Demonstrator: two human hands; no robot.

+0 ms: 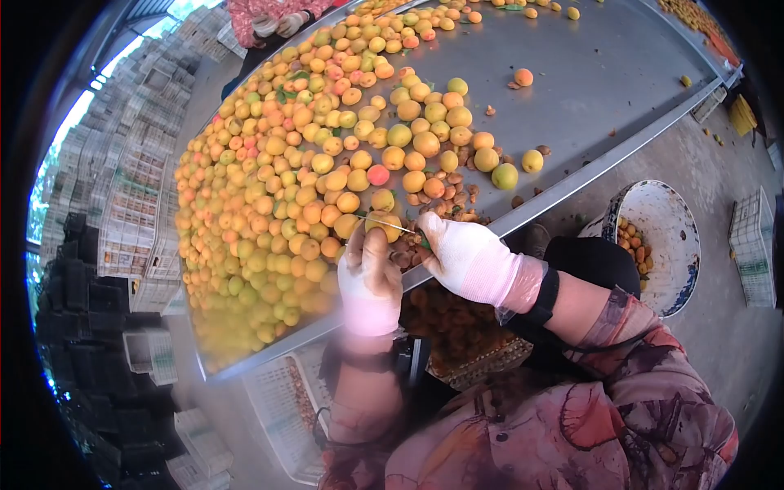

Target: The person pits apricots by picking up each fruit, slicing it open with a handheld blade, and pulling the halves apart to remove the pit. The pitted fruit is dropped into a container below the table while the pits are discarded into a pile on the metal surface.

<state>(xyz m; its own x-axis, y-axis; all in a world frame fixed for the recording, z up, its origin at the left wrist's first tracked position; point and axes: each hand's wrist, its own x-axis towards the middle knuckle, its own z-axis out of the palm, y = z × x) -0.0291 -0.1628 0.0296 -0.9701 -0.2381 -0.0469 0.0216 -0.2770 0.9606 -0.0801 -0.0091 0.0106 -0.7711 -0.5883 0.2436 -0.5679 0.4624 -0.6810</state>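
My left hand, in a pale, stained glove, has its fingers closed at an apricot, partly hidden by the fingers. My right hand, gloved in white with a pink cuff, is closed around the handle of a thin-bladed knife. The narrow blade points left across the apricot, towards my left fingertips. Both hands are over the near edge of a metal table. Just beyond them lies a large heap of whole apricots. Small brown pieces, apparently apricot pits, lie beside my right hand.
A white bucket with fruit pieces inside stands at right. Below the table are a container of brownish pieces and a white crate. Stacked crates fill the left side. Another person's gloved hands show across the table.
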